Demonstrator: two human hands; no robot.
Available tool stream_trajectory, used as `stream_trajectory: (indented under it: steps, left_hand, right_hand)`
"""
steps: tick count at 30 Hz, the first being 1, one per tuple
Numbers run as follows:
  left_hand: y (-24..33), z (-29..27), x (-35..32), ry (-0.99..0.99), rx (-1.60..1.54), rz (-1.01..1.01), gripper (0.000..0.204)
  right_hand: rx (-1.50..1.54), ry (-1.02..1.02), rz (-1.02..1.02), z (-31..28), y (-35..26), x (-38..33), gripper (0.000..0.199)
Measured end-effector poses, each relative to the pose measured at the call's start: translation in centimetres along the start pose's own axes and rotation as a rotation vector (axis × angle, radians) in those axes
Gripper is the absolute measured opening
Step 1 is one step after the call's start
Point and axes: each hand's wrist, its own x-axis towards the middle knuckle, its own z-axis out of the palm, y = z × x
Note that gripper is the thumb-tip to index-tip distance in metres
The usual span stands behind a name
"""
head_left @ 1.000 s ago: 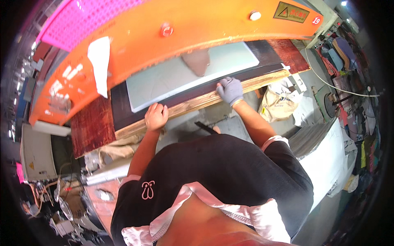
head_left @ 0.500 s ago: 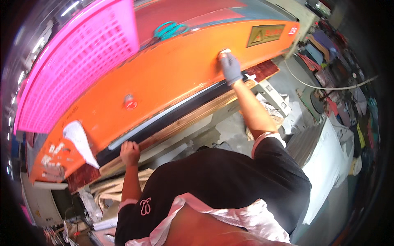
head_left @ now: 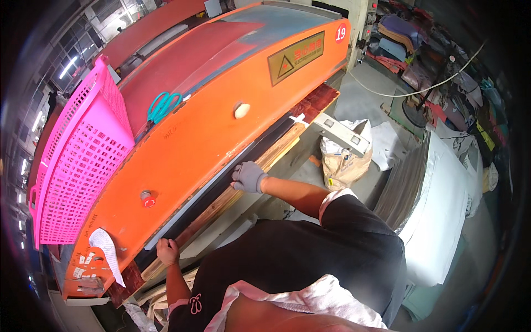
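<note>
Between the left hand (head_left: 167, 252) and the gloved right hand (head_left: 248, 177), a narrow strip of black board (head_left: 206, 200) along the wooden edge (head_left: 206, 218) lies open for a hand to slide along. Just beyond both hands, the machine's tall orange front panel (head_left: 191, 157) blocks the way forward, with a red push button (head_left: 147, 200) jutting out above the left hand and a pale round knob (head_left: 241, 110) above the right. A hanging paper strip (head_left: 108, 252) crowds the left hand's outer side, while a pale metal bracket (head_left: 340, 135) sticks out well to the right hand's right.

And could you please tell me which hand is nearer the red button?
Left: the bare left hand is below and slightly right of the red button; the gloved right hand is farther off to its right.
</note>
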Motion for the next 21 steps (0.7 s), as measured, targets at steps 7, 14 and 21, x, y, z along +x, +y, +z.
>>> stream_trajectory:
  steps: [7, 14, 21]
  left_hand:
    - [0.2, 0.6, 0.4, -0.1, 0.022, -0.187, 0.025]
    - [2.2, -0.4, -1.0, -0.068, -0.001, -0.274, 0.03]
    - [8.0, -5.2, -7.1, -0.057, 0.016, -0.316, 0.029]
  right_hand:
    - [-0.075, 0.124, 0.026, 0.5, -0.1, -0.7, 0.033]
    - [-0.025, 0.168, 0.01, 2.0, 0.2, -1.3, 0.035]
    - [0.059, 0.313, 0.049, 0.0, -3.3, -9.6, 0.024]
